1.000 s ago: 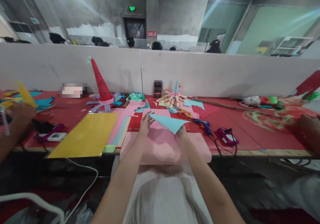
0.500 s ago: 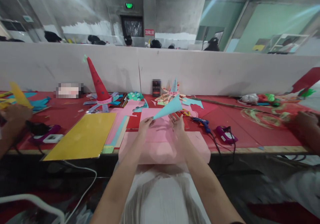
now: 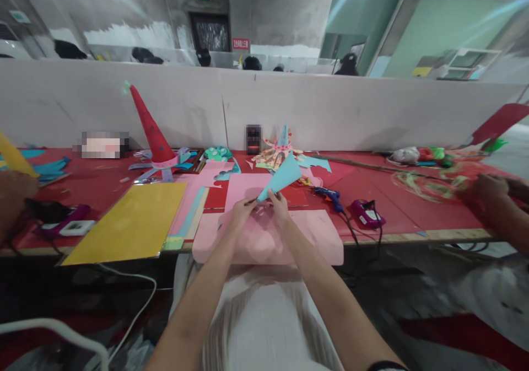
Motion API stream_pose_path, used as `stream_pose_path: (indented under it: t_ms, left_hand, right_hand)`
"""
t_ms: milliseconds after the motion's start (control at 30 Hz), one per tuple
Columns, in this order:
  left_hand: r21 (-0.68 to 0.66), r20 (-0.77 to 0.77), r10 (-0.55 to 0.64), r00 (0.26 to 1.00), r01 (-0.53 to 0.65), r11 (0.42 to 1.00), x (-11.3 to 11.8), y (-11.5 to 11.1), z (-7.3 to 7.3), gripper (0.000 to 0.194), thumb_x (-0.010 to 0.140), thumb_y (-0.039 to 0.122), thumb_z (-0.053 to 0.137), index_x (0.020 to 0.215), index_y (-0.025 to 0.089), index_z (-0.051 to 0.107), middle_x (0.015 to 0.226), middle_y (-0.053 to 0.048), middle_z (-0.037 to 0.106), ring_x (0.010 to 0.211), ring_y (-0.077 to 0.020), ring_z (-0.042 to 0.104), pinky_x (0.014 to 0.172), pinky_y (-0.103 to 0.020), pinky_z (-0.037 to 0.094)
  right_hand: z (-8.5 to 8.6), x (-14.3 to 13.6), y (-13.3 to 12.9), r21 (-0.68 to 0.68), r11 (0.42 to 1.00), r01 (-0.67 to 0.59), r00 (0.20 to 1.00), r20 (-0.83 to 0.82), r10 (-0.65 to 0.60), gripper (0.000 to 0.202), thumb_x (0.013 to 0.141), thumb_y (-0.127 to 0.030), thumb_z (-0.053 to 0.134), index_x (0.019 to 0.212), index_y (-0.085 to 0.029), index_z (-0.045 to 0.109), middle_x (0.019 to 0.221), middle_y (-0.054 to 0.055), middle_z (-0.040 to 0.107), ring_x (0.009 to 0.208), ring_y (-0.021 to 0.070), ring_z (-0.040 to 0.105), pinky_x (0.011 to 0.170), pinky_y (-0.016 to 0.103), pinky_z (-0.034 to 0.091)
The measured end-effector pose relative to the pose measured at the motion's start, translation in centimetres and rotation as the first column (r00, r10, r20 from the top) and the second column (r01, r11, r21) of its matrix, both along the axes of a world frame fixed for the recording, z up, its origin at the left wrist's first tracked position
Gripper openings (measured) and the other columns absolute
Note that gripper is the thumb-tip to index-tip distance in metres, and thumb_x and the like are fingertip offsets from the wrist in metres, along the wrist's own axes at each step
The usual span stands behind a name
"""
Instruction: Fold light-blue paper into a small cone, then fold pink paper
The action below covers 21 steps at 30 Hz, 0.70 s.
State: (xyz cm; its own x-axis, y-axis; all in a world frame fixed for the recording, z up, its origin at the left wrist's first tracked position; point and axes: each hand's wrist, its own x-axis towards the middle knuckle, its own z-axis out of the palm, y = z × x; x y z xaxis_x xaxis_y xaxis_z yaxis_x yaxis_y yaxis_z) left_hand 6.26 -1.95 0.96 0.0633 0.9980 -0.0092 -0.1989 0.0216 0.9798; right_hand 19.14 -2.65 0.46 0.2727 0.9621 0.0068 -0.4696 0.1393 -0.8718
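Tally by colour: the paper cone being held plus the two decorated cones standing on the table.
Light blue: 2 (held cone, small decorated cone)
Red: 1 (tall decorated cone)
Total: 3

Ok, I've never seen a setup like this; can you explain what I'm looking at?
There's no machine: a person works with two bare hands, seen from one camera worn on their head, looking forward and down. The left hand holds a light-blue paper cone by its narrow end; the right hand touches it close by. On the red tabletop lie a yellow sheet to the left and a blue glue gun to the right. A tall red cone stands further back on the left. The hands at both far sides belong to other people.
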Motion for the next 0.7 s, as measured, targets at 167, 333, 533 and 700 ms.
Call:
stream_pose_path:
  t_ms: [167,333,533,700]
  left_hand:
    - [-0.012,-0.162,-0.026,0.986,0.024,1.0,0.1,-0.4,-0.1,0.013,0.065,0.028,0.066,0.07,0.016,0.07,0.052,-0.004,0.063,0.047,-0.0168,0.057,0.052,-0.028,0.044]
    - [0.036,-0.141,0.015,0.99,-0.01,0.999,0.0,-0.5,0.5,0.01,0.066,0.025,0.065,0.064,0.016,0.069,0.054,-0.004,0.064,0.051,-0.0173,0.058,0.055,-0.028,0.047]
    - [-0.013,-0.097,0.029,0.995,-0.03,0.999,0.0,-1.0,1.4,0.013,0.064,0.028,0.067,0.059,0.016,0.067,0.051,-0.003,0.062,0.051,-0.017,0.059,0.049,-0.026,0.045]
    - [-0.009,-0.088,0.039,0.995,-0.039,0.999,0.1,-1.0,1.4,0.017,0.064,0.029,0.066,0.055,0.015,0.065,0.048,-0.002,0.06,0.043,-0.0128,0.055,0.041,-0.021,0.037]
  right_hand:
    - [-0.3,0.0,0.3,0.026,1.0,-0.005,1.0,-0.025,0.006,0.036,0.058,-0.042,0.069,0.08,-0.016,0.057,0.061,-0.001,0.06,0.05,0.0093,0.055,0.042,0.018,0.043]
    - [-0.2,0.0,0.2,0.026,0.992,-0.122,0.992,-0.03,0.123,0.036,0.056,-0.038,0.071,0.081,-0.015,0.058,0.068,0.0,0.063,0.059,0.0107,0.059,0.05,0.02,0.047]
    - [0.1,0.0,-0.3,0.032,0.977,-0.209,0.977,0.043,0.208,0.034,0.054,-0.027,0.073,0.083,-0.016,0.061,0.075,0.0,0.065,0.067,0.0104,0.061,0.059,0.019,0.048]
    - [0.0,0.0,-0.2,0.042,0.979,-0.2,0.979,0.048,0.198,0.036,0.054,-0.028,0.072,0.086,-0.016,0.061,0.077,0.001,0.066,0.067,0.0112,0.061,0.061,0.021,0.049]
